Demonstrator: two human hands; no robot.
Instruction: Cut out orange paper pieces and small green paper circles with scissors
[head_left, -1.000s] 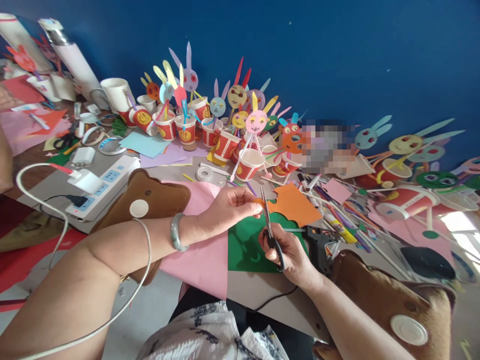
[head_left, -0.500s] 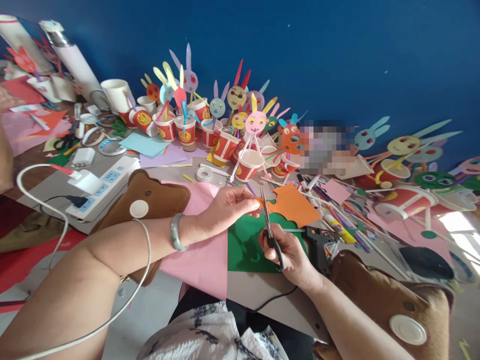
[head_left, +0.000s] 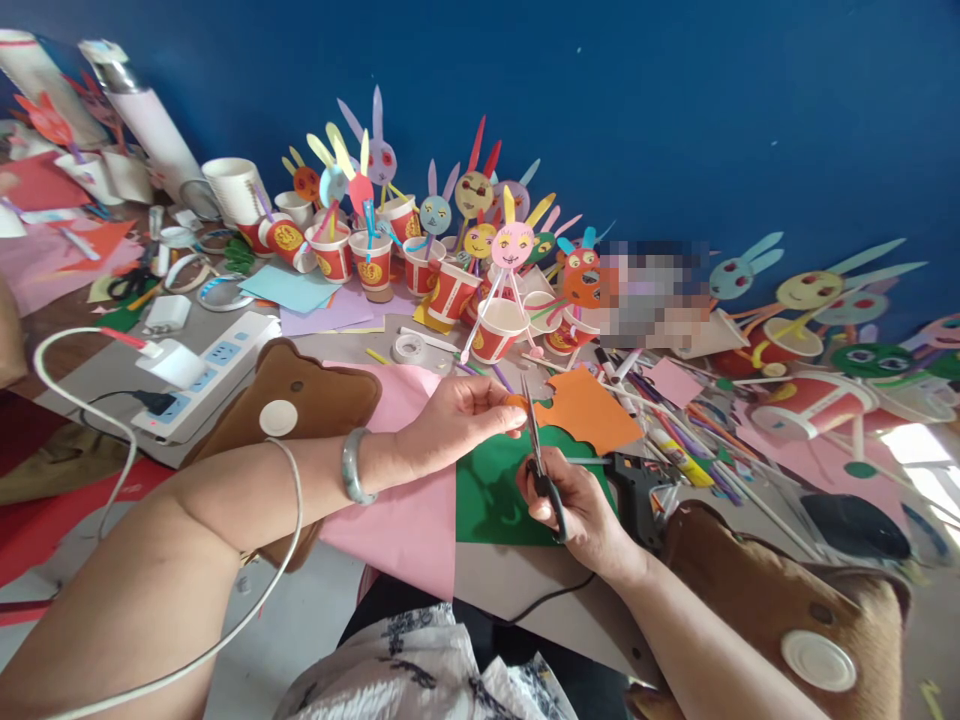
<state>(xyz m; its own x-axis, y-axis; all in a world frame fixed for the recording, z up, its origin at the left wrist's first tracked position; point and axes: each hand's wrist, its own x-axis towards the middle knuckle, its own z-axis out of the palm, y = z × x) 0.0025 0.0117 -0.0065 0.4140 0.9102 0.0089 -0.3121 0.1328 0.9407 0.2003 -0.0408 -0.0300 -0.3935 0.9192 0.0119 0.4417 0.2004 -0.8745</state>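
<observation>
My left hand, wearing a jade-like bangle at the wrist, pinches a small bit of orange paper between thumb and fingertips. My right hand has its fingers in the black handles of a pair of scissors. The blades point away from me and lie just right of the left fingertips, across the orange edge. Beyond them spreads a larger orange sheet with a scalloped, cut edge; whether it still joins the pinched bit I cannot tell. Below lie green paper and pink paper.
Paper cups with rabbit-faced figures, such as a pink one, line the blue wall. A power strip and a brown cushion are left. Right are a glue gun, pens and another cushion. A person's arm shows far left.
My left fingertips have shifted very slightly right, toward the blades. The scissors stay nearly where they were. At the far left, the other person's hand has moved.
</observation>
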